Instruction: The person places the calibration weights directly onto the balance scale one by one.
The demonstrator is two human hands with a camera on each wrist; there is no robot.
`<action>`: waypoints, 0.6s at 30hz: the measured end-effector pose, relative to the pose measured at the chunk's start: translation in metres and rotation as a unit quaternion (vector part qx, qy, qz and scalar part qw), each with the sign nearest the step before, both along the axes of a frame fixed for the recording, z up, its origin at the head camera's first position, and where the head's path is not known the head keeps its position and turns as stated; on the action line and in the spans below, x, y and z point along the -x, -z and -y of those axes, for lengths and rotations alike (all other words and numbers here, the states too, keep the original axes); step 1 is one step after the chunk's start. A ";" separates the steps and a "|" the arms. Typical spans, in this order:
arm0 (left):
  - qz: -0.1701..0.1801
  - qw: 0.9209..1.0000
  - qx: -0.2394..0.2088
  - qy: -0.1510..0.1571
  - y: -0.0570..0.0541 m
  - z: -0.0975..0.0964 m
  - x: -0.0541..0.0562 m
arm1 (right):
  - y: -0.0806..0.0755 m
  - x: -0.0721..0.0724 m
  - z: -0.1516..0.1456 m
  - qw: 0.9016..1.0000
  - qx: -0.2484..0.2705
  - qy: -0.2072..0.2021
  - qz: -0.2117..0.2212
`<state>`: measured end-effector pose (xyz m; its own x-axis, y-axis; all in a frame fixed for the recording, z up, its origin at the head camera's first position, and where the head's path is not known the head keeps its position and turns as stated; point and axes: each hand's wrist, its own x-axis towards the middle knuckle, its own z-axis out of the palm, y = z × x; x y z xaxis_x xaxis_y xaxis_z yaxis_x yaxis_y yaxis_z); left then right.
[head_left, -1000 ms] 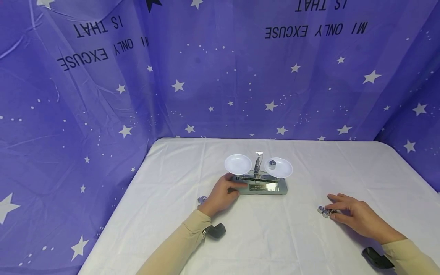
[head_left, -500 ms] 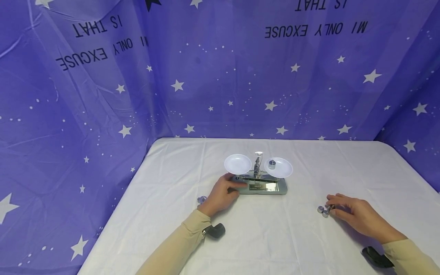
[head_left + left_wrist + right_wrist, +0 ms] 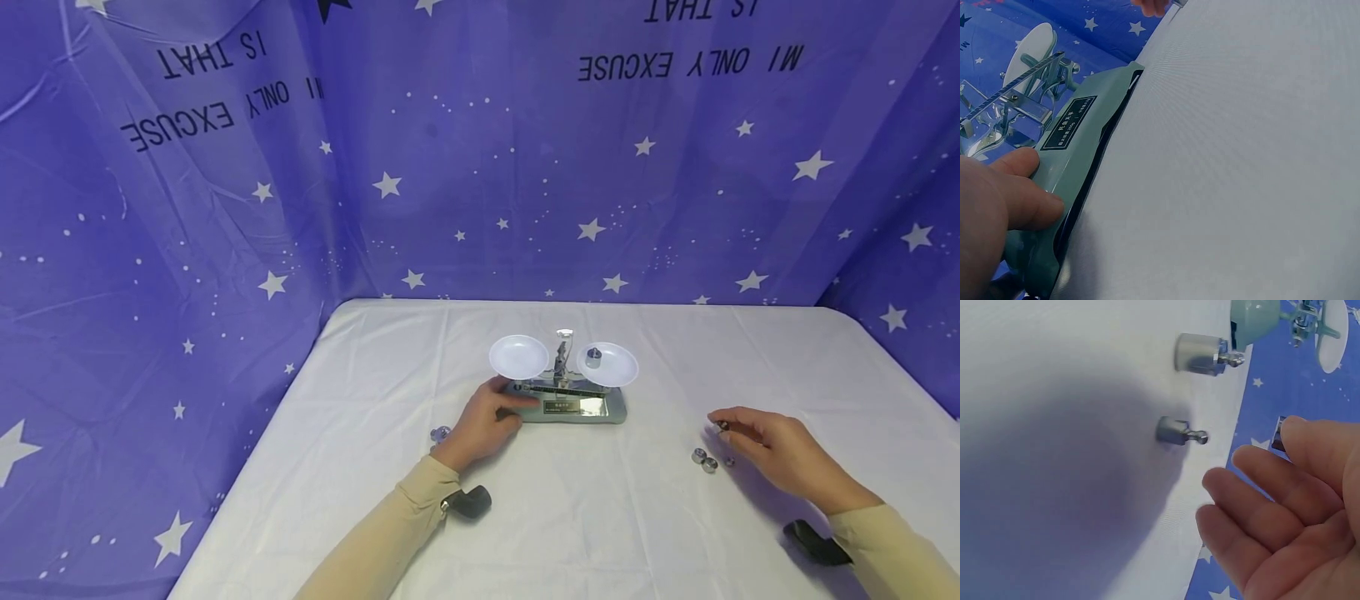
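A green-based balance scale with two white pans stands mid-table. My left hand grips the left end of its base; in the left wrist view, fingers lie against the green front. On the right pan stands a metal weight; the left pan is bare. My right hand pinches a small metal weight between thumb and finger, raised off the cloth. Below that hand lie two larger weights and a smaller weight. The right wrist view shows the held weight partly covered by the thumb.
More small metal pieces lie beside my left wrist, partly hidden by it. White cloth covers the table. A purple curtain with stars hangs behind and at the sides. Black wrist devices sit on both arms.
My right hand has picked a small weight out of the group on the cloth and lifted it slightly up and away. The left hand and the scale have not moved.
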<state>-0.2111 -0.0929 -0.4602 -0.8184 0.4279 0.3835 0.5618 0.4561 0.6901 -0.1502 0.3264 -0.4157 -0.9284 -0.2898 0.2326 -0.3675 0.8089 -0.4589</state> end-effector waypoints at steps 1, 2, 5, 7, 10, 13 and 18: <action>-0.002 1.000 -0.001 0.001 0.000 0.000 0.000 | -0.001 0.001 0.001 1.000 0.004 -0.001 -0.002; -0.004 1.000 -0.002 0.001 0.000 0.000 0.000 | -0.002 0.002 0.002 1.000 0.009 -0.001 -0.003; -0.010 1.000 -0.002 0.002 0.000 0.001 0.000 | -0.005 0.005 0.006 1.000 0.021 0.000 -0.007; -0.009 1.000 0.000 0.001 0.001 0.001 0.000 | -0.007 0.007 0.008 0.999 0.035 -0.004 0.002; -0.015 1.000 0.002 0.000 0.001 0.000 0.001 | -0.010 0.010 0.011 0.998 0.059 -0.012 0.021; -0.016 1.000 0.002 0.001 0.000 0.000 0.001 | -0.011 0.012 0.014 0.996 0.084 -0.023 0.032; -0.023 1.000 0.001 0.005 -0.002 0.000 0.000 | -0.012 0.014 0.019 0.993 0.112 -0.030 0.033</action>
<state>-0.2110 -0.0931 -0.4587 -0.7957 0.4369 0.4195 0.5974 0.4523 0.6622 -0.1642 0.3073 -0.4033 -0.9267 -0.2926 0.2358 -0.3743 0.6616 -0.6498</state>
